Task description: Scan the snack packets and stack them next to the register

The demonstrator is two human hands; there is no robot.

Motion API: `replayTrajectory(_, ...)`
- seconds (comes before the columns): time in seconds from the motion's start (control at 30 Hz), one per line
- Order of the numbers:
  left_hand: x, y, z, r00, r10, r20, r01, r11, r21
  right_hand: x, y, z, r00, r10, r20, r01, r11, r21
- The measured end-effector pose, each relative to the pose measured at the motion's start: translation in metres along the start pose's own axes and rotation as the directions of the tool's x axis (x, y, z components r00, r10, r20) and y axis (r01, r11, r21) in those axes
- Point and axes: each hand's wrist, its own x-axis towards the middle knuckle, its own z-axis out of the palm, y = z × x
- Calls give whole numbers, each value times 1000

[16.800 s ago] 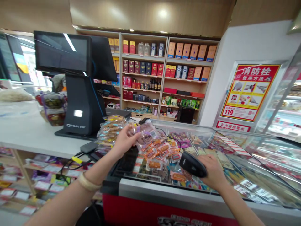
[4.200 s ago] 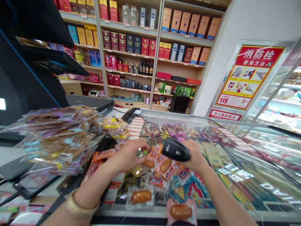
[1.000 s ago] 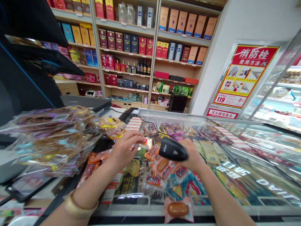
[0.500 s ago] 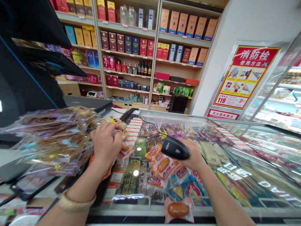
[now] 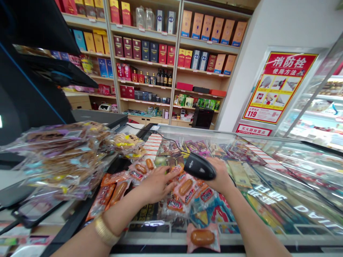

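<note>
My left hand [image 5: 157, 184] reaches over the glass freezer lid, fingers stretched out at the edge of a pile of wrapped sausages [image 5: 186, 187]. Whether its fingertips touch the top packet I cannot tell. A black barcode scanner [image 5: 199, 166] is gripped in my right hand [image 5: 221, 175], above the pile's right side, its cord running back. Left of my left hand lie more wrapped sausages [image 5: 118, 191], partly behind my forearm. One single packaged sausage [image 5: 203, 236] rests at the front edge of the freezer.
A heap of clear-bagged brown snacks [image 5: 77, 157] fills the left counter beside a phone [image 5: 37, 210]. Above it looms a dark monitor [image 5: 43, 25]. Under the glass lid [image 5: 241, 142] lie frozen goods. Shelves with boxes and bottles [image 5: 144, 50] stand behind.
My left hand has moved right, from over the left packets to the pile in the middle, uncovering the sausages at left. My right hand and the scanner have stayed nearly still.
</note>
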Motion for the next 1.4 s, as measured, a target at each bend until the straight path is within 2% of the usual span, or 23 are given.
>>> replayTrajectory(0.07, 0, -1, 2, 1000, -10, 18, 10, 1000, 4, 0, 0, 1, 1000, 2, 11, -2, 1000, -10)
replayTrajectory(0.17, 1, -1, 2, 999, -30, -31, 28, 999, -41, -1, 1, 1, 1000, 3, 19, -3, 1000, -11)
replayTrajectory(0.33, 5, -3, 1, 989, -137, -63, 124, 977, -174, -2, 1, 2, 1000, 5, 15, -5, 1000, -11)
replayTrajectory(0.43, 7, -6, -4, 970, -134, -202, 81, 965, -249, -2, 2, 1, 1000, 10, 25, -10, 1000, 0)
replayTrajectory(0.53, 6, -7, -13, 920, -133, -369, 16, 953, -303, -2, 2, 1, 1000, 18, 25, -18, 1000, 10)
replayTrajectory(0.63, 4, -6, -23, 884, -140, -445, -4, 952, -307, -1, 1, 0, 999, 6, 51, -5, 1000, -4)
replayTrajectory(0.77, 2, -5, -31, 887, -116, -447, -19, 958, -286, -1, 0, 2, 996, -8, 89, 10, 1000, -16)
replayTrajectory(0.97, 2, -4, -31, 890, -95, -446, -29, 964, -263, -3, 1, 4, 989, 4, 147, 1, 999, -35)
replayTrajectory(1.13, 1, -6, -31, 883, -73, -463, -38, 974, -225, -3, 3, 3, 992, 0, 125, 1, 1000, -8)
replayTrajectory(1.2, -1, -9, -36, 851, -125, -510, 29, 981, -192, -2, 3, 3, 994, 3, 111, -4, 1000, 3)
replayTrajectory(1.27, -4, -12, -44, 783, -233, -577, 181, 972, -147, -2, 3, 3, 995, 8, 100, -8, 1000, 3)
replayTrajectory(1.33, -7, -15, -54, 670, -337, -662, 371, 924, -95, -2, 2, 3, 996, 12, 87, -12, 1000, -3)
replayTrajectory(1.4, -10, -15, -61, 539, -361, -761, 501, 864, -56, -2, 2, 3, 997, 20, 72, -20, 1000, -8)
